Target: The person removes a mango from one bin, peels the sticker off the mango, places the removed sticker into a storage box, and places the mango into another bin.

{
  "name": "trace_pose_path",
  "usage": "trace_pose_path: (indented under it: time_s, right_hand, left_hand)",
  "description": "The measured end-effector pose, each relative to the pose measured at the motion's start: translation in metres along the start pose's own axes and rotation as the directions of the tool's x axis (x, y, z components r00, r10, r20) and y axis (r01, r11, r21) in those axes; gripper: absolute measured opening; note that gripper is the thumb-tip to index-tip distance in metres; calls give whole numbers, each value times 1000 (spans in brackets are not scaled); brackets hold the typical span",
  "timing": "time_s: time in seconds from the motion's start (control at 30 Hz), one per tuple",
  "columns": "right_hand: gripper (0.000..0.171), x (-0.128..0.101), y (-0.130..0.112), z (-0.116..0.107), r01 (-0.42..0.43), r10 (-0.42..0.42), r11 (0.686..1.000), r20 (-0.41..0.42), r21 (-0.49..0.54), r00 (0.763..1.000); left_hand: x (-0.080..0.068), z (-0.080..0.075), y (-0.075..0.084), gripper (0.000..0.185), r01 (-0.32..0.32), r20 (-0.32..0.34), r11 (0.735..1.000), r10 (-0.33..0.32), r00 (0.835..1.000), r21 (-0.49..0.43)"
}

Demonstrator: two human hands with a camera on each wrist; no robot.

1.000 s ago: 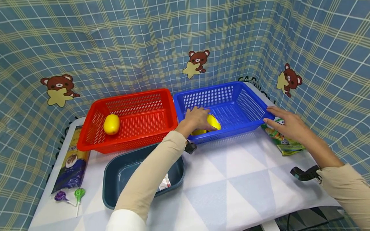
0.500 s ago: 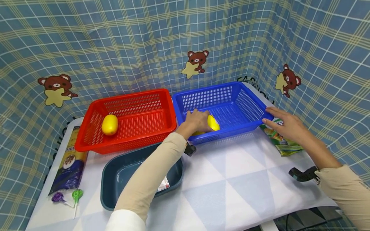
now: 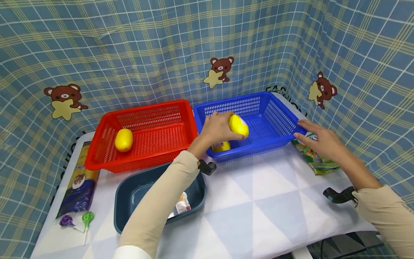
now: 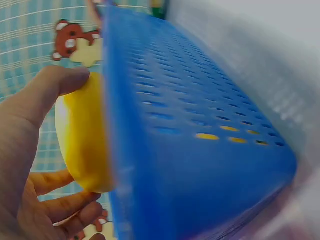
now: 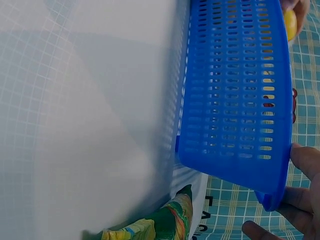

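Head view: left hand (image 3: 216, 128) wrapped round yellow plastic lemon (image 3: 238, 125), lifted over blue perforated plastic basket (image 3: 278, 111), 12 o'clock on table. Right hand (image 3: 318, 138), fingers straight, touching basket's 3 o'clock rim. Second lemon (image 3: 221, 146) inside basket.

lemon (image 3: 124, 140) in left basket (image 3: 142, 108) | right basket (image 3: 278, 108) beside | tub (image 3: 124, 190) in front

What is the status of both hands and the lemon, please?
Left hand grips yellow plastic lemon above blue plastic basket. Right hand steadies basket rim. Nothing blocking.
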State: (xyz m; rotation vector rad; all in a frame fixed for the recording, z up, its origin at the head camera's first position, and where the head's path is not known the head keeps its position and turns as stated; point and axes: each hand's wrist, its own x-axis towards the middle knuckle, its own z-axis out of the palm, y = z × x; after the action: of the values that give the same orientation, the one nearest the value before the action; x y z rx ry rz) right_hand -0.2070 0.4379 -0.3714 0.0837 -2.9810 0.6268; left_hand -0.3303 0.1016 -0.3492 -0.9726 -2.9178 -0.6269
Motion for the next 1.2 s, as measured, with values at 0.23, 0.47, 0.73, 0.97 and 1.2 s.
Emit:
trace_pose_path:
  time_s: [0.23,0.47,0.73,0.97,1.2]
  right_hand:
    - [70,2,-2,-1,4,-4,1000,4,8,1000]
    - [69,0,0,0,1,-1,1000,2,2,1000]
    - [70,-1,-1,0,-8,8,1000,11,6,1000]
    - [70,-1,-2,2,-8,8,1000,15,-2,1000]
    - [69,0,-3,3,-9,9,1000,13,-8,1000]
  left_hand:
    - [-24,-23,0,88,-35,-108,992,22,994,-119]
    - [-54,-29,2,91,-55,-153,987,32,988,-152]
    - [-92,-23,8,90,-137,-236,964,82,968,-227]
    - [-123,-13,14,92,-163,-259,959,101,960,-230]
    - [-147,4,18,95,-170,-244,958,112,963,-232]
